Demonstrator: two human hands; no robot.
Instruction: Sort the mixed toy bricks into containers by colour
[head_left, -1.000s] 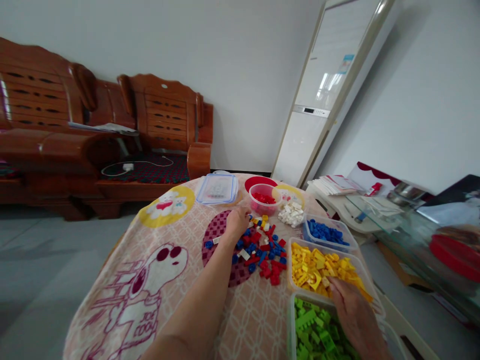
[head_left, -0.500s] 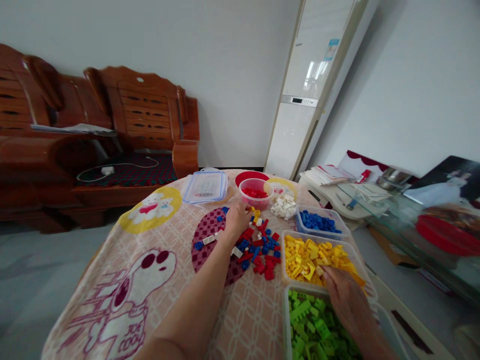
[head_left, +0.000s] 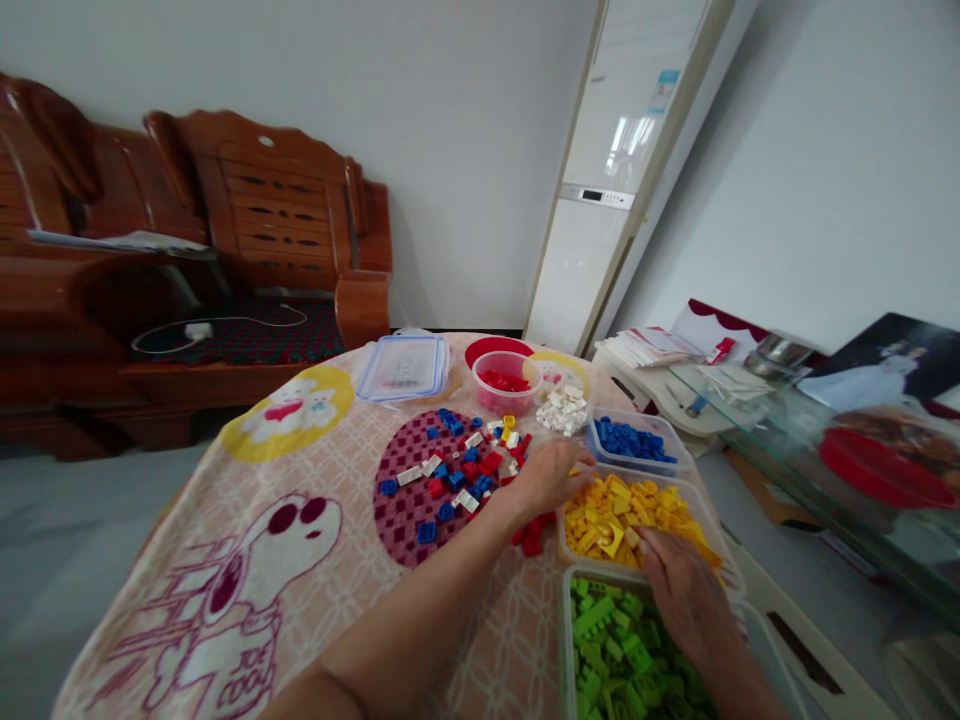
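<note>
My left hand (head_left: 553, 477) is over the near-left rim of the clear box of yellow bricks (head_left: 564, 545), its fingers pinched on a small yellow building brick (head_left: 579, 468). My right hand (head_left: 686, 585) lies over the front right of the same box, its fingers bent down and closed at a pale yellow brick (head_left: 632, 537). On the purple patch of the tablecloth, loose red, blue, white and a few yellow bricks (head_left: 457, 478) are scattered. My left forearm covers some of the red ones.
A box of green bricks (head_left: 568, 640) stands nearest me, a box of blue bricks (head_left: 634, 440) beyond the yellow. White bricks (head_left: 562, 408) form a pile beside a pink tub (head_left: 499, 398) of red bricks. Clear lids (head_left: 403, 368) lie at the far left. A glass table (head_left: 787, 470) stands at right.
My left hand has moved right, from the yellow pieces in the loose pile to the yellow box, carrying a yellow brick. My right hand has stayed at the yellow box.
</note>
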